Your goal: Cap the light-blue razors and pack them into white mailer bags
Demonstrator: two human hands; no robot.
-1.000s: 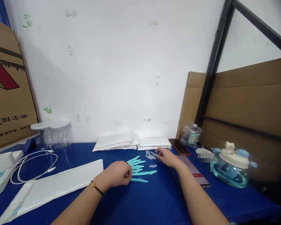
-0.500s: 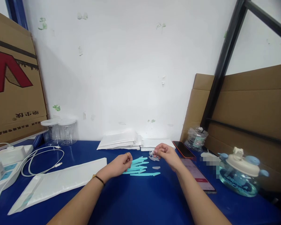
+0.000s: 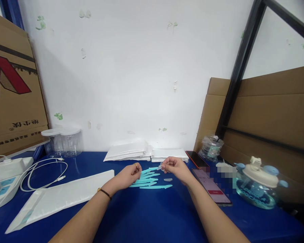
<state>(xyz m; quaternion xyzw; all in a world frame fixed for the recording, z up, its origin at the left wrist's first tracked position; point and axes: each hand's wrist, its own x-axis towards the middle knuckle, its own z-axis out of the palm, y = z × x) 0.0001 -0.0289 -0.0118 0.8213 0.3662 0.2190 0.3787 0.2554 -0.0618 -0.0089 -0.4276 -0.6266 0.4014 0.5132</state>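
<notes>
Turquoise, slender plastic sticks (image 3: 155,186) lie fanned on the blue table (image 3: 147,216), beside the left hand (image 3: 128,176). That hand's thumb and fingers grip one slim turquoise stick (image 3: 152,168), its tip at a small translucent tapered sleeve (image 3: 160,167), pinched by the right hand (image 3: 176,168); whether the tip is inserted cannot be told. One flat translucent piece (image 3: 168,180) rests on the table near the right hand.

bright, even light | soft shadow on wall (image 3: 131,74) | edges stretched | pixelated patch beside bottle (image 3: 257,185)
</notes>
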